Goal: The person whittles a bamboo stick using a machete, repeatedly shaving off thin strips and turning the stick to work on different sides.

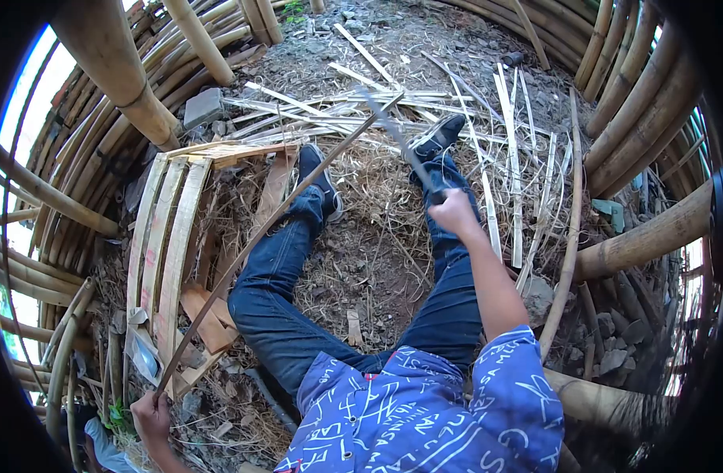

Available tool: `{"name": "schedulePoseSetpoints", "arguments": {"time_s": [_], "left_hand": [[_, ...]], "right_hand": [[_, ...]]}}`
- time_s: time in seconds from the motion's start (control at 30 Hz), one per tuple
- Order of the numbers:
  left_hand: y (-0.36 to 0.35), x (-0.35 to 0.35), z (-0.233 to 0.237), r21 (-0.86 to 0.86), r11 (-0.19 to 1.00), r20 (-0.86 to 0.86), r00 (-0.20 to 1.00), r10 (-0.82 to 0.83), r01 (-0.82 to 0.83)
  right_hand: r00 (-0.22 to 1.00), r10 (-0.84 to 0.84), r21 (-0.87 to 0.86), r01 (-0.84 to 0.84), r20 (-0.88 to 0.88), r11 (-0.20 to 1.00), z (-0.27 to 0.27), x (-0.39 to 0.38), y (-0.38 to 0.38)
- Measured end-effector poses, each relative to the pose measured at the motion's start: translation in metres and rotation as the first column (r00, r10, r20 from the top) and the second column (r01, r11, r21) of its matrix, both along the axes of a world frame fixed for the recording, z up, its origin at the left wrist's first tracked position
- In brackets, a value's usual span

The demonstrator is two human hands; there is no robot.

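A long, thin bamboo strip (259,236) runs diagonally from the lower left up to between the feet. Its lower end is held in my left hand (151,414), closed round it beside the wooden crate. My right hand (454,213) is closed on the dark handle of a long knife (401,142) above my right shin. The blade points up and to the left, blurred, and its upper part passes near the strip's far end. Whether blade and strip touch, I cannot tell.
A slatted wooden crate (172,236) stands at the left. Split pale strips (513,158) lie scattered beyond my feet and to the right. Thick bamboo poles (645,229) rise at both sides. A grey block (203,107) and rubble (614,359) lie on the ground.
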State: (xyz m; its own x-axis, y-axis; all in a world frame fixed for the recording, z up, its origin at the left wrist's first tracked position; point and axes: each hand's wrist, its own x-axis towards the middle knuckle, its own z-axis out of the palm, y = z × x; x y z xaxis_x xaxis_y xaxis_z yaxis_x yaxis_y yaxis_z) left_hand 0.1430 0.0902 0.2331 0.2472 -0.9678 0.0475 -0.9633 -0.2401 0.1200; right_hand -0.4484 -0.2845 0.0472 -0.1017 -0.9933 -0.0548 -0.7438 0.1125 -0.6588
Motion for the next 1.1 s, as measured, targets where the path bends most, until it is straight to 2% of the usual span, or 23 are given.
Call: {"name": "schedulePoseSetpoints", "arguments": {"time_s": [0.13,0.27,0.33,0.4,0.47,0.53,0.6,0.63,0.73,0.8,0.87,0.9,0.93,1.0,1.07,1.1], "left_hand": [[0.0,0.004,-0.007,-0.033,0.999,-0.009,1.0,-0.008,0.008],[0.008,0.025,-0.023,-0.097,0.995,-0.018,0.999,-0.034,0.032],[0.023,0.045,-0.043,-0.216,0.976,0.148,0.989,0.005,0.027],[0.035,0.051,-0.041,-0.198,0.979,0.116,0.993,-0.025,0.047],[0.045,0.051,-0.027,-0.116,0.991,0.048,0.997,-0.061,0.066],[0.041,0.046,-0.021,-0.148,0.985,0.054,0.995,-0.083,0.09],[0.065,0.069,-0.035,-0.071,0.995,0.156,0.986,-0.055,0.067],[0.085,0.096,-0.05,-0.143,0.986,0.07,0.995,-0.074,0.083],[0.097,0.094,-0.049,-0.131,0.991,0.103,0.995,0.003,0.011],[0.1,0.094,-0.051,-0.123,0.992,0.122,0.991,0.047,-0.032],[0.1,0.096,-0.055,-0.124,0.99,0.143,0.986,0.084,-0.066],[0.098,0.095,-0.059,-0.122,0.989,0.149,0.984,0.1,-0.083],[0.094,0.095,-0.063,-0.117,0.988,0.161,0.98,0.117,-0.098],[0.082,0.089,-0.072,-0.102,0.988,0.175,0.976,0.132,-0.116],[0.058,0.075,-0.073,-0.043,0.999,0.098,0.995,0.023,-0.019],[0.035,0.053,-0.057,0.047,0.993,0.0,0.994,0.111,-0.111]], "right_hand": [[0.99,0.138,0.138,-0.138,0.014,0.981,0.025,0.036,0.036],[0.974,0.185,0.104,-0.199,0.131,0.974,0.033,0.064,0.067],[0.962,0.182,0.115,-0.208,0.204,0.971,0.02,0.07,0.073],[0.962,0.183,0.117,-0.21,0.202,0.971,0.038,0.073,0.074],[0.984,0.145,0.075,-0.153,0.103,0.985,0.042,0.074,0.074],[0.992,0.114,0.043,-0.117,0.056,0.992,0.051,0.066,0.068],[0.997,0.017,0.048,-0.013,-0.081,0.999,0.052,0.048,0.056],[0.994,-0.053,0.012,0.055,-0.097,0.998,0.047,0.035,0.048],[0.958,-0.25,-0.036,0.248,-0.138,0.968,0.032,-0.014,0.021],[0.94,-0.319,-0.061,0.314,-0.118,0.948,0.034,-0.044,0.016],[0.911,-0.4,-0.01,0.401,-0.098,0.916,0.009,-0.071,0.007],[0.91,-0.408,-0.125,0.398,-0.071,0.909,-0.01,-0.079,0.006],[0.915,-0.397,-0.125,0.387,-0.073,0.914,-0.008,-0.075,0.011],[0.868,-0.454,0.101,0.442,0.204,0.891,0.001,-0.065,0.028],[0.844,-0.354,0.081,0.352,0.404,0.932,-0.009,-0.054,0.043],[0.843,-0.325,0.098,0.315,0.428,0.944,-0.006,-0.045,0.05]]}}
